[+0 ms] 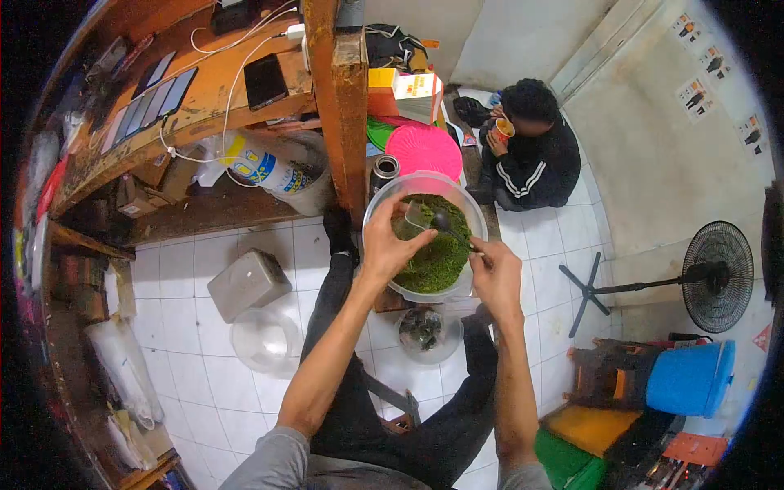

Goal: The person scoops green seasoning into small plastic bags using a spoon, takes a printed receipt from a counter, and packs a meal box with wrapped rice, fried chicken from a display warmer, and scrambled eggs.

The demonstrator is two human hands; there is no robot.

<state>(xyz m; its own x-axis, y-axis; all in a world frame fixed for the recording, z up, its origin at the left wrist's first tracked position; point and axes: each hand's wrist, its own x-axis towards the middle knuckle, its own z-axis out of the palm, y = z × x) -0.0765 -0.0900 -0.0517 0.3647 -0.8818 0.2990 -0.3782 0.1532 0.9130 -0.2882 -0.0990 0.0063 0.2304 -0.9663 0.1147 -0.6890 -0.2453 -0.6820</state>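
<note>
A large clear plastic tub [478, 216] stands in front of me, with finely shredded green plant matter [425, 271] inside. Over it, my left hand [384, 245] pinches a small clear plastic cup [418, 214] between thumb and fingers. My right hand [496, 276] is closed on the handle of a black spoon [442, 221], whose bowl is close beside the cup. What lies inside the cup is too small to make out.
Behind the tub are a pink lid [423, 153] and a dark bottle [385, 168]. Between my legs sits a clear tub with dark pieces [420, 331]. A person [535, 151] sits by the wall holding a cup. A fan [717, 276] stands right; a wooden post [349, 122] rises left.
</note>
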